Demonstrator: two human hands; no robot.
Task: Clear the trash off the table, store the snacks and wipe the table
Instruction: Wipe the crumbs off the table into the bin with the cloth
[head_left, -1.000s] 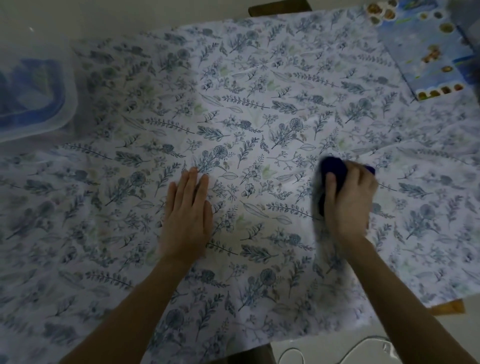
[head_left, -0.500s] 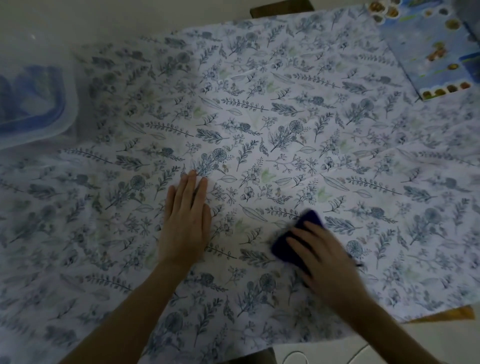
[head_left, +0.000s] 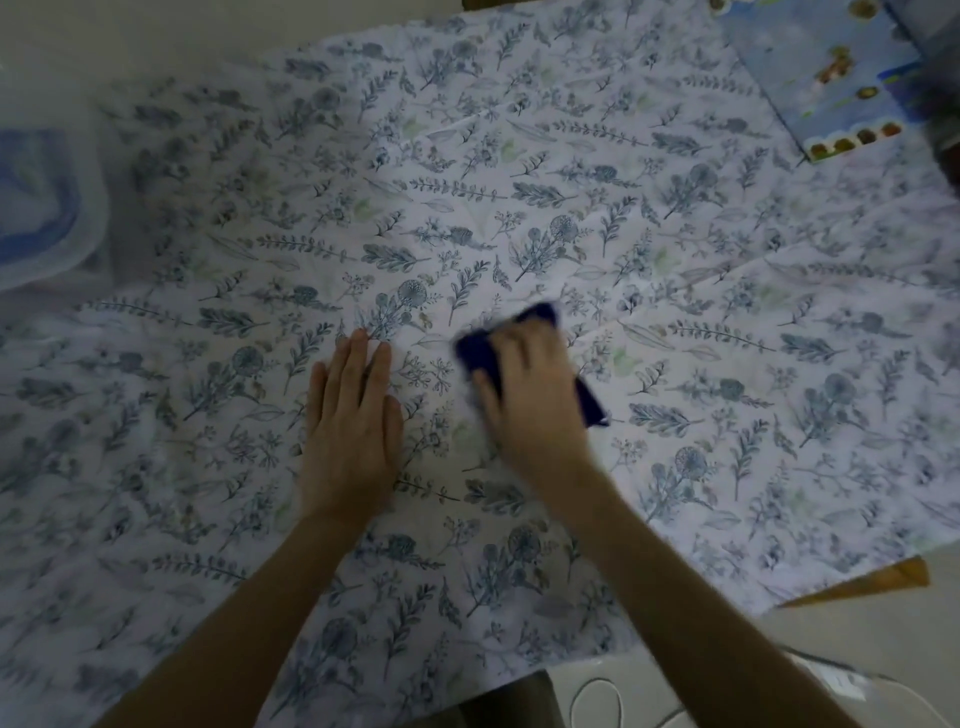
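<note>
A table covered with a white tablecloth (head_left: 649, 218) printed with blue leaves fills the view. My right hand (head_left: 530, 395) presses a dark blue cloth (head_left: 540, 317) flat on the tablecloth near the middle; the cloth shows past my fingertips and beside my wrist. My left hand (head_left: 353, 415) lies flat on the tablecloth just left of it, fingers together and holding nothing. A blue snack box (head_left: 826, 67) with pictures of cookies lies at the far right corner.
A clear plastic container (head_left: 47, 208) with something blue inside sits at the left edge. A bare wooden table corner (head_left: 883, 579) shows at the lower right, with a white cable (head_left: 608, 701) on the floor below.
My right hand has swept the dark blue cloth from the right side down and then leftward and up to beside my left hand. My left hand has stayed flat in place.
</note>
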